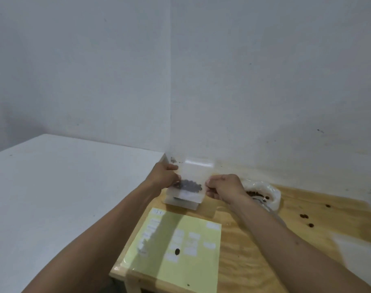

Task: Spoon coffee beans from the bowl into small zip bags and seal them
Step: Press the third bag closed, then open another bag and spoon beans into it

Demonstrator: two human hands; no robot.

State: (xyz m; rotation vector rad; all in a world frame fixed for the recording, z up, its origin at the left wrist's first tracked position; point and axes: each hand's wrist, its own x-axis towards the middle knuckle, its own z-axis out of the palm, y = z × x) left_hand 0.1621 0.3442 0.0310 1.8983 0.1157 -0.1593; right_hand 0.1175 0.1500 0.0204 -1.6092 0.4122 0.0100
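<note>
A small clear zip bag (193, 176) with dark coffee beans (190, 185) in its lower part is held upright above the table's far left corner. My left hand (164, 176) pinches its left edge and my right hand (223, 186) pinches its right edge. Behind my right wrist sits the white bowl (273, 192) of coffee beans, with a metal spoon (265, 203) lying in it, partly hidden by my forearm. A stack of flat clear bags (181, 203) lies under the held bag.
A yellow-green printed sheet (180, 250) covers the near left of the wooden table (254, 250), one bean on it. Loose beans (304, 216) lie scattered at the right. A white surface (53, 197) adjoins on the left, and white walls close the corner.
</note>
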